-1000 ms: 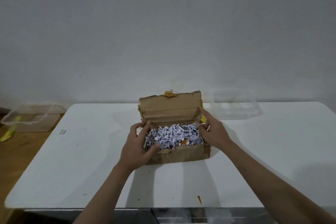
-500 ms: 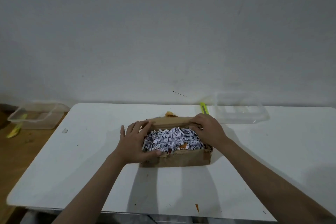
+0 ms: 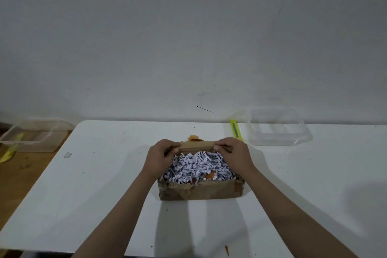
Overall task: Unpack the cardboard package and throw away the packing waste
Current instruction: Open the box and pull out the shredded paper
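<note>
fingers of our left hand (image 3: pixel 160 156) and right hand (image 3: pixel 235 154) pinch the far flap (image 3: pixel 195 146) of the cardboard box (image 3: pixel 201 191), shredded paper (image 3: pixel 198 166) inside.

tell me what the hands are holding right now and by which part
Both the left hand and the right hand grip the folded-back flap at the far edge of the cardboard box, one at each end.

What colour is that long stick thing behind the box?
The utility knife is bright yellow-green with a grey strip, seen in the head view.
</note>
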`<state>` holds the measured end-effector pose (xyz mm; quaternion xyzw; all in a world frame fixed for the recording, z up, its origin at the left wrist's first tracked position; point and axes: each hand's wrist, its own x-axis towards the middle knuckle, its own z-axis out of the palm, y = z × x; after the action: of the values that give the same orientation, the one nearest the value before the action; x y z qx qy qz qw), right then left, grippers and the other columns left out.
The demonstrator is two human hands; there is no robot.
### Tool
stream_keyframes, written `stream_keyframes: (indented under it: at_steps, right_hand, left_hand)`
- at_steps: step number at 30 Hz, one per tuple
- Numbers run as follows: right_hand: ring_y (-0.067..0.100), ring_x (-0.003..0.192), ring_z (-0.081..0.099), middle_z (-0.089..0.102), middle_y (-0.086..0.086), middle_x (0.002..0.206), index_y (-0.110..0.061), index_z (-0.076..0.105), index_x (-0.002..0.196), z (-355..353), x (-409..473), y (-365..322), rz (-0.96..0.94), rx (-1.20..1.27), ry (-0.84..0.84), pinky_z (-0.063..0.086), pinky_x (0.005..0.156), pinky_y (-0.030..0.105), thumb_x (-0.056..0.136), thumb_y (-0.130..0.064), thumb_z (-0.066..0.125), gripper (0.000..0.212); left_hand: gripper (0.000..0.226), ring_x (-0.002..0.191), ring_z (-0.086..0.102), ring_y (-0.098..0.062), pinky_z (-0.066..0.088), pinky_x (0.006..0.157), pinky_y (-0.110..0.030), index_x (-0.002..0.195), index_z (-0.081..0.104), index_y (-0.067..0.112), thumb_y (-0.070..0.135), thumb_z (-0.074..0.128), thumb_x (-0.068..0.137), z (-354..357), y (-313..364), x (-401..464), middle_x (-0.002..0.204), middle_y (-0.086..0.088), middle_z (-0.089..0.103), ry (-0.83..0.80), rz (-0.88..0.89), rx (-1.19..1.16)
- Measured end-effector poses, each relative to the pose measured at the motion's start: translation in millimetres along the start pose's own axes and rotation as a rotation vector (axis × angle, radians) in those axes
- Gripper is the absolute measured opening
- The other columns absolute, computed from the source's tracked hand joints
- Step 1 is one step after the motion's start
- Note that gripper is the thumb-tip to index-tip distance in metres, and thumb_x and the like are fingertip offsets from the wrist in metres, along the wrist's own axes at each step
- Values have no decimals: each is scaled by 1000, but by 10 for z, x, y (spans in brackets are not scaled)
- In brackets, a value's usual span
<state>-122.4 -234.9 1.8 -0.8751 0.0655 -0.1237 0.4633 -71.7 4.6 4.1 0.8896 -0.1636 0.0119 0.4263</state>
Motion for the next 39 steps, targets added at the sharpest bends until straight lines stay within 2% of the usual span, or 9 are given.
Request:
stream_keyframes:
  at_steps: [4, 7, 11, 17, 23, 28, 32, 37, 39]
  right_hand:
    - [2, 80, 58, 70, 1, 90, -11, 74, 95, 19, 8, 32, 39, 26, -9, 41, 69, 0, 83, -14, 71, 13]
    - [10, 84, 61, 71, 2, 91, -10, 74, 95, 34, 42, 62, 67, -3, -32, 40, 70, 5, 84, -18, 70, 14]
    - [9, 76, 61, 70, 1, 79, -12, 73, 83, 30, 59, 38, 79, 0, -70, 44, 68, 17, 85, -18, 68, 7]
    - [0, 75, 61, 67, -8, 74, -15, 73, 82, 1, 27, 8, 74, 24, -82, 45, 66, 10, 86, -16, 67, 7]
    - [-1, 76, 61, 70, -3, 84, -12, 75, 92, -98, 17, -55, 74, 44, -61, 44, 62, 2, 81, -16, 73, 12]
    - [2, 84, 58, 67, -4, 88, -10, 75, 96, -106, 55, -139, 79, 52, -66, 39, 68, -5, 78, -14, 75, 18]
    - [-2, 80, 60, 71, 1, 90, -10, 74, 95, -38, 56, -130, 107, 91, -68, 43, 66, -2, 76, -11, 77, 20]
    - [8, 78, 65, 70, 4, 82, -11, 72, 91, -4, 50, -105, 157, 153, -57, 45, 61, 2, 76, -11, 77, 16]
    - [10, 76, 65, 70, 6, 78, -13, 70, 88, 1, 62, -108, 174, 162, -64, 45, 60, 3, 76, -11, 77, 14]
  left_hand:
    - [15, 75, 56, 2, 38, 62, -3, 98, 72, 10, 5, 63, 87, 26, -10, -2, 86, 10, 63, 19, 6, 19]
    - [12, 63, 52, -2, 35, 54, -14, 93, 72, 13, 8, 62, 88, 38, -12, 20, 77, 8, 62, 3, -50, 15]
    - [10, 65, 53, -11, 33, 53, -14, 89, 70, 10, 11, 60, 90, 65, -43, 60, 74, 2, 62, -20, -89, 67]
    - [11, 62, 53, -5, 34, 52, -13, 88, 71, 13, 14, 60, 90, 49, -52, 40, 74, 3, 64, -27, -78, 35]
    - [17, 68, 60, 9, 40, 58, -3, 103, 72, 16, 12, 64, 88, -15, 17, -35, 87, 5, 70, -5, -25, -67]
    - [22, 86, 64, 1, 45, 74, -3, 103, 73, 19, 10, 69, 83, -25, 102, -22, 95, 10, 69, 11, -2, -93]
    - [20, 84, 66, -9, 45, 69, -3, 101, 74, 15, 9, 70, 82, 20, 115, 4, 90, 2, 72, -5, -64, -97]
    - [12, 72, 67, -12, 46, 59, -7, 91, 74, 16, 9, 69, 83, 48, 109, 25, 77, 2, 71, -13, -105, -70]
    - [11, 72, 68, -15, 50, 61, -15, 90, 74, 15, 8, 69, 83, 61, 99, 37, 77, 0, 72, -19, -116, -67]
